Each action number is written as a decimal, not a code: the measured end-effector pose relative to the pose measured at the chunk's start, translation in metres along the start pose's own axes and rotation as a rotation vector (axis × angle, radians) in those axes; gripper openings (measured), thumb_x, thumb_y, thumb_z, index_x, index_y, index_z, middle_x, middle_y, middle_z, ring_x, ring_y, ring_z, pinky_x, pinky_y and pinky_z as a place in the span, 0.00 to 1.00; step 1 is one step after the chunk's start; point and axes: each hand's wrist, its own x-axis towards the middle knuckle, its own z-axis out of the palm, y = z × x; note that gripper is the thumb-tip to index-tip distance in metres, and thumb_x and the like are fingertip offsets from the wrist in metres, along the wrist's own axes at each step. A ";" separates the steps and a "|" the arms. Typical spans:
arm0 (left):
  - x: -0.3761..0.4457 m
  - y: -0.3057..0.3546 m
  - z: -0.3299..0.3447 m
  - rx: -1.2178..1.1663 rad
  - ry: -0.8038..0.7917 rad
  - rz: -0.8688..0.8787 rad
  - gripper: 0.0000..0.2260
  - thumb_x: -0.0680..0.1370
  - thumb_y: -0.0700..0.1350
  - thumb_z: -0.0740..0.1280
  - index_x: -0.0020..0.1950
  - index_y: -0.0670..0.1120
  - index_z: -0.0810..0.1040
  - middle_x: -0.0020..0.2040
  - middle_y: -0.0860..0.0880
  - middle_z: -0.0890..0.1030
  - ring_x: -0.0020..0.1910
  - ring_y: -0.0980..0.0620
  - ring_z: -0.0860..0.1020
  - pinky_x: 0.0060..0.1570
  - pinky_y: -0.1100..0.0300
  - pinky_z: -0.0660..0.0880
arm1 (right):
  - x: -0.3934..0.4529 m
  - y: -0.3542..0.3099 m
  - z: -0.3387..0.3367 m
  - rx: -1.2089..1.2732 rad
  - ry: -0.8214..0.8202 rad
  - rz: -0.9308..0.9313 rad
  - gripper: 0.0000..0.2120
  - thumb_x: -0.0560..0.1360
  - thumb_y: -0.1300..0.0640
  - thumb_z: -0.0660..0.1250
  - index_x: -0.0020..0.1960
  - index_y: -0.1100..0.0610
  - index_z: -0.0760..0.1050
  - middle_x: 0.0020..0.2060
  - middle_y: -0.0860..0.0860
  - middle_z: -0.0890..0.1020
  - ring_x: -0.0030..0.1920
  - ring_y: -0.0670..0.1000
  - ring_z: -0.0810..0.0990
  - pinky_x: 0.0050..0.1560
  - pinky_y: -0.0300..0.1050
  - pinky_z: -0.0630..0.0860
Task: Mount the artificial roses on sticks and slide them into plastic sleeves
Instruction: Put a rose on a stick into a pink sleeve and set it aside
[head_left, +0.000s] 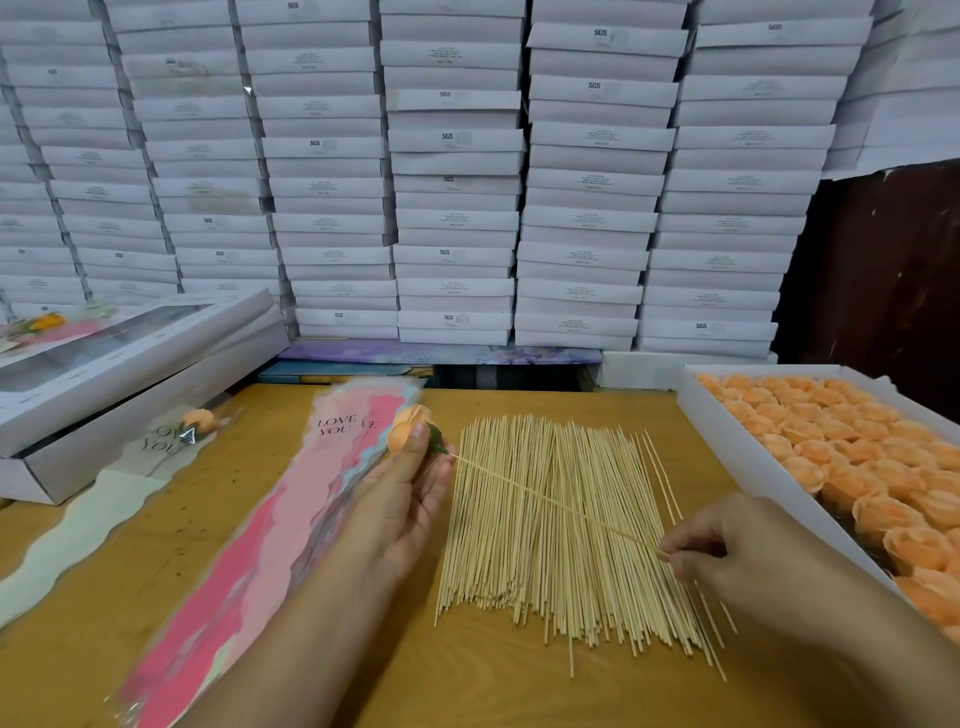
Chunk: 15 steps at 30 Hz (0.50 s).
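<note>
Holding a small orange fake rose (408, 428) with green leaves under it, the left hand (402, 501) sits near the middle of the frame, its fingers curled round the flower. One thin pale wooden stick (550, 500) goes from the bottom of the rose down to the right hand (727, 545) at the lower right, and that hand pinches the stick's end between thumb and fingertips.

Under the stick lies a big flat pile of the same wooden sticks (545, 561) on the yellow-brown table (467, 686). Left of the pile is a stack of long pink plastic sleeves (260, 551) (the top one says "LOVE YOU"). Further left, one rose already in a clear sleeve (171, 441) lies by flat white boxes (130, 374). At the right edge, a white cardboard tray (727, 431) is packed with many more orange roses (857, 467). Tall stacks of white boxes (452, 171) fill the top of the frame.
</note>
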 end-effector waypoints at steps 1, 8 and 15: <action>0.000 0.000 0.000 0.001 -0.001 0.001 0.17 0.70 0.43 0.74 0.55 0.35 0.81 0.44 0.38 0.85 0.32 0.52 0.84 0.38 0.60 0.82 | 0.000 0.000 0.000 -0.004 -0.002 0.003 0.06 0.77 0.55 0.71 0.51 0.46 0.85 0.38 0.31 0.80 0.41 0.29 0.79 0.37 0.28 0.74; 0.001 -0.001 -0.004 -0.006 0.001 -0.010 0.18 0.70 0.43 0.76 0.56 0.36 0.81 0.47 0.37 0.86 0.35 0.51 0.85 0.36 0.60 0.83 | -0.001 -0.005 0.000 -0.008 0.003 0.003 0.06 0.77 0.54 0.71 0.49 0.45 0.85 0.40 0.33 0.83 0.43 0.34 0.81 0.46 0.35 0.80; 0.002 -0.004 -0.002 -0.014 -0.002 0.021 0.18 0.67 0.43 0.76 0.55 0.37 0.82 0.42 0.39 0.86 0.34 0.51 0.85 0.31 0.62 0.82 | 0.002 -0.007 0.004 -0.036 0.049 0.004 0.06 0.77 0.53 0.71 0.51 0.44 0.84 0.43 0.34 0.82 0.42 0.34 0.80 0.40 0.30 0.76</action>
